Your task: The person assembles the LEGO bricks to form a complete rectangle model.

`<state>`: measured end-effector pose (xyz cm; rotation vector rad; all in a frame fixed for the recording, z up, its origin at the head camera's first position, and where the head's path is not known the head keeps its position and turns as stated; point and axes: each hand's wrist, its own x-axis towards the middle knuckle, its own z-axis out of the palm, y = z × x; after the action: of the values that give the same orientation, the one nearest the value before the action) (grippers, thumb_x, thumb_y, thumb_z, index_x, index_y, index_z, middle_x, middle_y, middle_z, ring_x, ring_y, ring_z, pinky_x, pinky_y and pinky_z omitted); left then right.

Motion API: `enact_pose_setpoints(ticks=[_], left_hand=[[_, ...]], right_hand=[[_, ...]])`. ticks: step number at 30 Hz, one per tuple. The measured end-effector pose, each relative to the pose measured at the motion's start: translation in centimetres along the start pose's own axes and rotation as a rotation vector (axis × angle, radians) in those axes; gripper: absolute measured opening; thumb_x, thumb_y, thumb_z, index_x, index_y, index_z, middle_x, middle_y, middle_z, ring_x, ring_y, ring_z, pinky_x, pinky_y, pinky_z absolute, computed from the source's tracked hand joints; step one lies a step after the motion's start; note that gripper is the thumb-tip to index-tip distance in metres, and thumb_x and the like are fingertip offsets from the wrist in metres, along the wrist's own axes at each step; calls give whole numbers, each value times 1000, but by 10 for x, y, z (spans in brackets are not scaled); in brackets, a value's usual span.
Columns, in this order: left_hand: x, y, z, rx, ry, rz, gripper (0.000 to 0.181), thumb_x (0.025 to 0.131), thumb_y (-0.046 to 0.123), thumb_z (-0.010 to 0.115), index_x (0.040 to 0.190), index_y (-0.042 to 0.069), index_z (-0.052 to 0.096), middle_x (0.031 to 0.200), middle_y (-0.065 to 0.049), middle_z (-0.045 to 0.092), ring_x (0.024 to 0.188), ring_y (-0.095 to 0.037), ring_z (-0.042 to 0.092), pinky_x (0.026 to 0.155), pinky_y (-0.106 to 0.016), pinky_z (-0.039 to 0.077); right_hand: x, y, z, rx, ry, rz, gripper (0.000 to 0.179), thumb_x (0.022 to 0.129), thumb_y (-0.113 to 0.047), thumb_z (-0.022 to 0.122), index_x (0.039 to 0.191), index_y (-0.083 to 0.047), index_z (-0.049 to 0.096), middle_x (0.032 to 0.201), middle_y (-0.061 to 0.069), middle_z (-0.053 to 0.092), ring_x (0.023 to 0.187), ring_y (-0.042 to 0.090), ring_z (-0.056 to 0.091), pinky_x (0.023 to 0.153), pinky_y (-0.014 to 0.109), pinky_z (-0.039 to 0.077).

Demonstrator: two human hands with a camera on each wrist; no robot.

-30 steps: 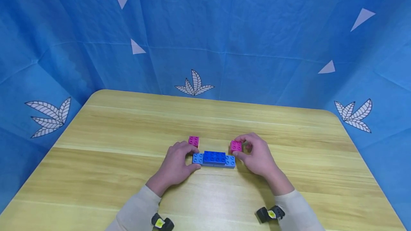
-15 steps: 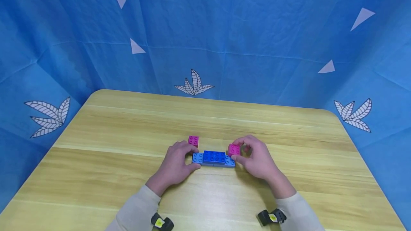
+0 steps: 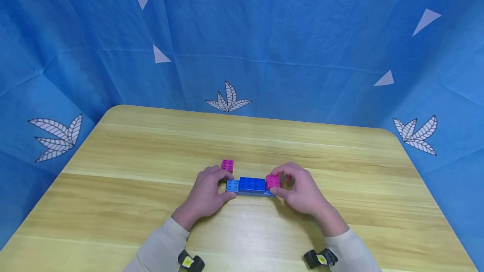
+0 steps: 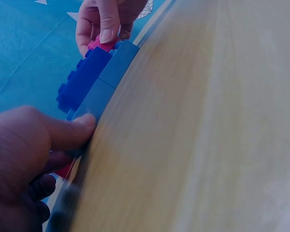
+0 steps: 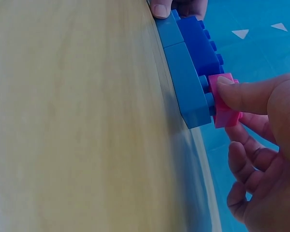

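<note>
Two light blue bricks (image 5: 186, 84) lie end to end on the table, bridged on top by a dark blue brick (image 3: 252, 184). My left hand (image 3: 208, 192) holds the left end of this assembly between thumb and fingers. A pink brick (image 3: 272, 181) is pinched by my right hand (image 3: 304, 188) over the studs at the right end, beside the dark blue brick. In the right wrist view, studs still show beneath that pink brick, so it is not pressed flush. A second pink brick (image 3: 227, 165) rests on the table just behind my left fingers.
The wooden table (image 3: 151, 146) spreads out around both hands, with rounded far corners. A blue curtain (image 3: 264, 32) with white triangles and leaf prints hangs behind its far edge. Black wrist straps (image 3: 319, 258) sit by both sleeves.
My right hand has brought the pink brick left and nearer, from beside the assembly to above its right end. The left hand keeps its hold in place.
</note>
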<state>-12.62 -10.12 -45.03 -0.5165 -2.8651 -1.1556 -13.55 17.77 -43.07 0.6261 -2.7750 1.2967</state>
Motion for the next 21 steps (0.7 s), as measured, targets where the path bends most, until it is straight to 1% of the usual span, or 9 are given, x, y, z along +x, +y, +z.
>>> enact_pose_setpoints(ticks=[12, 21], left_hand=[[0, 0, 0, 3, 2, 3, 37, 77, 21, 88, 108, 12, 70, 100, 7, 60, 99, -17, 53, 96, -46, 37], [-1, 1, -1, -7, 2, 1, 38, 76, 21, 89, 108, 12, 71, 98, 8, 59, 96, -17, 52, 94, -45, 37]], right_hand=[[-1, -3, 0, 4, -28, -17, 33, 75, -7, 87, 101, -20, 71, 89, -7, 60, 79, 24, 55, 68, 38, 47], [-3, -4, 0, -4, -39, -22, 34, 75, -7, 88, 101, -20, 71, 87, -8, 59, 77, 23, 55, 67, 37, 46]])
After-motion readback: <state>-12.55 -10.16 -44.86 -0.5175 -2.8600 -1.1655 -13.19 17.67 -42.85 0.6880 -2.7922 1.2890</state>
